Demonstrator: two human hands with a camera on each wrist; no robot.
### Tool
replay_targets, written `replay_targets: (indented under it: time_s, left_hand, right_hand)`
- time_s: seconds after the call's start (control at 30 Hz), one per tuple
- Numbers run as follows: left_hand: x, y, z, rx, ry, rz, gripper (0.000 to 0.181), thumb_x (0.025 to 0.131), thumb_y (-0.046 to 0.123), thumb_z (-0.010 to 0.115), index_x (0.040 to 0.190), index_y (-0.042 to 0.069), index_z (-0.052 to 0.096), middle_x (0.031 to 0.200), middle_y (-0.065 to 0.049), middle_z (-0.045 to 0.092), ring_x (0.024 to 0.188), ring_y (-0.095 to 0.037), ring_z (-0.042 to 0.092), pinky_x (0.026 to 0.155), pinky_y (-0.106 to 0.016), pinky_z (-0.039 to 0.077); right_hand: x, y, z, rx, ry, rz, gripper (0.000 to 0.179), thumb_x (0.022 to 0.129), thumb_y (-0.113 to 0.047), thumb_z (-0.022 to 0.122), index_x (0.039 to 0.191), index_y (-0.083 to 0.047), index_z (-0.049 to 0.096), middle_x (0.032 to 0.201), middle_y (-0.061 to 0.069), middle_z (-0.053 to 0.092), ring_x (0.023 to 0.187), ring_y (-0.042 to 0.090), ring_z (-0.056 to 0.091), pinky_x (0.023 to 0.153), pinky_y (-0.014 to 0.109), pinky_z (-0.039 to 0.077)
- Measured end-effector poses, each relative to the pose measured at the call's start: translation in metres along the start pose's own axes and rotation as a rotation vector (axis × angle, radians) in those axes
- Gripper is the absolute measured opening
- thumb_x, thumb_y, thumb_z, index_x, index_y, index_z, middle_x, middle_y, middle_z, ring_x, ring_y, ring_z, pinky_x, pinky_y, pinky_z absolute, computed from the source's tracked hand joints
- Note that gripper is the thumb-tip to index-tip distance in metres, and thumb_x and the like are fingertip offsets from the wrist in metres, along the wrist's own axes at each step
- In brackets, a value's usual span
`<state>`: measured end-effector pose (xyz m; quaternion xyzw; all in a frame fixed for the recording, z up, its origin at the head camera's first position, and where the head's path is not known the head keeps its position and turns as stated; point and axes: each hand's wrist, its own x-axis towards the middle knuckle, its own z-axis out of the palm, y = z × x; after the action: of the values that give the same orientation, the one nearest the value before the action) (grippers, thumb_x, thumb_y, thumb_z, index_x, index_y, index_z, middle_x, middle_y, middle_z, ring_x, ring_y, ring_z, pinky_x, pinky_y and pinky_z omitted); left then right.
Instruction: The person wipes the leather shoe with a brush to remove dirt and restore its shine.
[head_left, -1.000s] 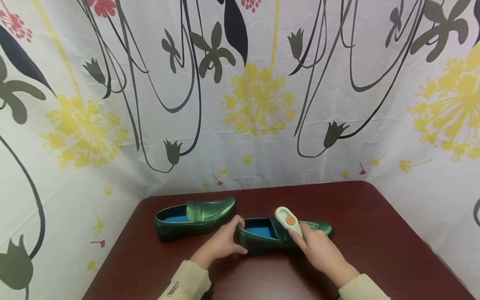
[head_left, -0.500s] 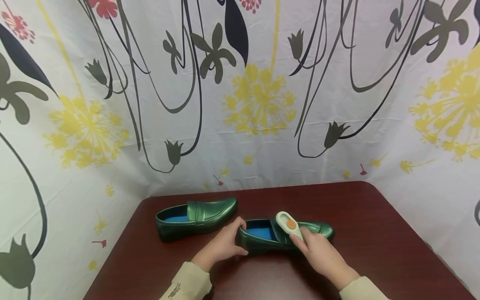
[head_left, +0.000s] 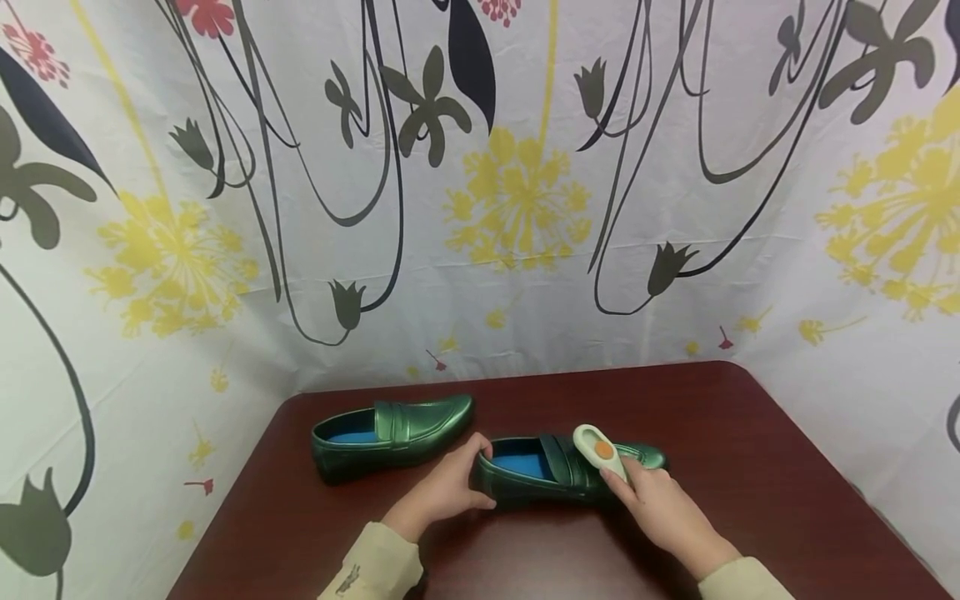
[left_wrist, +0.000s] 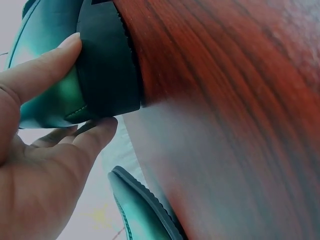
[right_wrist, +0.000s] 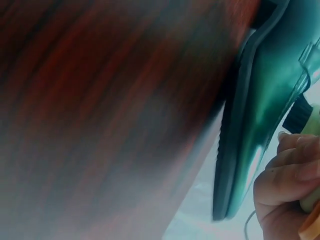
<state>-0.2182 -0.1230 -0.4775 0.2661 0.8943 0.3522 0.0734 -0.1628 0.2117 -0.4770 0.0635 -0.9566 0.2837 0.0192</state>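
Observation:
A shiny green loafer [head_left: 528,492] with a blue insole stands on the table, toe to the right. My left hand [head_left: 444,490] grips its heel; in the left wrist view the thumb lies on one side of the dark heel [left_wrist: 107,65] and fingers on the other. With my right hand [head_left: 663,508] I hold a brush [head_left: 589,439] that has a pale green handle and an orange spot. It is over the loafer's front part, just past the strap. Dark bristles [right_wrist: 298,114] show beside the upper in the right wrist view; whether they touch is hard to tell.
The matching green loafer [head_left: 431,423] stands behind and to the left, also pointing right. Both are on a dark red-brown wooden table [head_left: 637,392] with rounded far corners. A white floral cloth [head_left: 480,325] hangs round the back and sides.
My right hand and the brush first dipped slightly, then slid right along the loafer, from the strap towards the toe. The left hand keeps its grip on the heel, and both loafers stay put.

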Motion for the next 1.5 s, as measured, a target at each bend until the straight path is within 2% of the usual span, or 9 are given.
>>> replay_targets:
  time_s: [0.27,0.4,0.6,0.7,0.83,0.97,1.1,1.27,1.5]
  left_hand:
    - [0.000,-0.001,-0.003,-0.002,-0.016,-0.003,0.057,0.079,0.016,0.087,0.115,0.027,0.044,0.117,0.000,0.060,0.102,-0.014,0.056,0.086,-0.031,0.049]
    - [0.001,-0.002,-0.005,-0.032,-0.032,0.009,0.063,0.081,0.017,0.086,0.127,0.031,0.044,0.132,0.001,0.056,0.117,-0.016,0.055,0.099,-0.037,0.050]
    - [-0.001,-0.004,-0.011,-0.267,-0.059,-0.002,0.075,0.090,0.030,0.078,0.148,0.033,0.031,0.155,-0.010,0.042,0.144,-0.030,0.042,0.113,-0.053,0.043]
    - [0.000,-0.003,-0.015,-0.302,-0.002,-0.058,0.058,0.099,0.043,0.063,0.147,0.025,0.036,0.144,-0.016,0.052,0.134,-0.033,0.052,0.109,-0.052,0.047]
    - [0.003,0.001,-0.014,-0.244,0.070,-0.245,0.062,0.101,0.067,0.038,0.138,0.018,0.048,0.097,-0.013,0.069,0.083,-0.029,0.068,0.074,-0.041,0.057]
    - [0.003,0.008,-0.007,-0.306,0.002,-0.423,0.091,0.092,0.084,0.021,0.145,0.015,0.045,0.065,-0.013,0.068,0.049,-0.025,0.059,0.048,-0.035,0.049]
    - [-0.002,0.014,-0.003,-0.491,-0.098,-0.527,0.115,0.083,0.093,0.018,0.152,0.004,0.038,0.067,-0.019,0.072,0.050,-0.024,0.065,0.049,-0.036,0.055]
    - [-0.001,0.015,-0.002,-0.662,-0.140,-0.538,0.114,0.083,0.092,0.033,0.158,0.006,0.027,0.079,-0.028,0.073,0.062,-0.031,0.073,0.064,-0.047,0.062]
    - [0.002,0.010,-0.001,-0.742,-0.139,-0.501,0.107,0.088,0.083,0.043,0.157,0.002,0.028,0.081,-0.030,0.072,0.068,-0.035,0.075,0.068,-0.051,0.062]
  right_hand:
    - [-0.006,0.022,-0.013,-0.032,0.000,0.029,0.046,0.104,-0.054,0.046,0.101,-0.009,0.056,0.065,-0.001,0.041,0.059,0.015,0.044,0.059,0.031,0.039]
    - [-0.008,0.026,-0.019,-0.073,0.022,0.002,0.044,0.104,-0.052,0.047,0.099,-0.010,0.056,0.065,-0.001,0.043,0.061,0.015,0.046,0.060,0.033,0.040]
    - [-0.011,0.033,-0.024,-0.114,0.051,0.000,0.045,0.105,-0.051,0.047,0.101,-0.007,0.057,0.066,-0.001,0.047,0.062,0.016,0.047,0.058,0.034,0.039]
    - [-0.013,0.039,-0.027,-0.121,0.080,0.005,0.043,0.105,-0.048,0.048,0.102,-0.006,0.057,0.065,-0.001,0.046,0.061,0.016,0.046,0.058,0.034,0.039]
    - [-0.013,0.046,-0.031,-0.123,0.103,0.021,0.047,0.106,-0.049,0.046,0.107,-0.003,0.058,0.066,0.001,0.048,0.062,0.018,0.048,0.056,0.036,0.039]
    - [-0.014,0.049,-0.034,-0.132,0.116,0.033,0.048,0.106,-0.049,0.045,0.106,-0.002,0.057,0.067,0.003,0.050,0.061,0.019,0.049,0.054,0.037,0.039]
    - [-0.014,0.050,-0.036,-0.138,0.136,0.027,0.045,0.106,-0.047,0.046,0.101,-0.004,0.057,0.066,0.003,0.050,0.060,0.020,0.049,0.052,0.038,0.038]
    - [-0.015,0.051,-0.036,-0.128,0.115,0.050,0.046,0.106,-0.050,0.045,0.100,-0.005,0.056,0.065,0.003,0.048,0.061,0.020,0.048,0.053,0.037,0.037]
    - [-0.018,0.052,-0.038,-0.124,0.086,0.081,0.051,0.106,-0.052,0.044,0.108,-0.003,0.056,0.068,0.004,0.050,0.062,0.021,0.049,0.054,0.037,0.038]
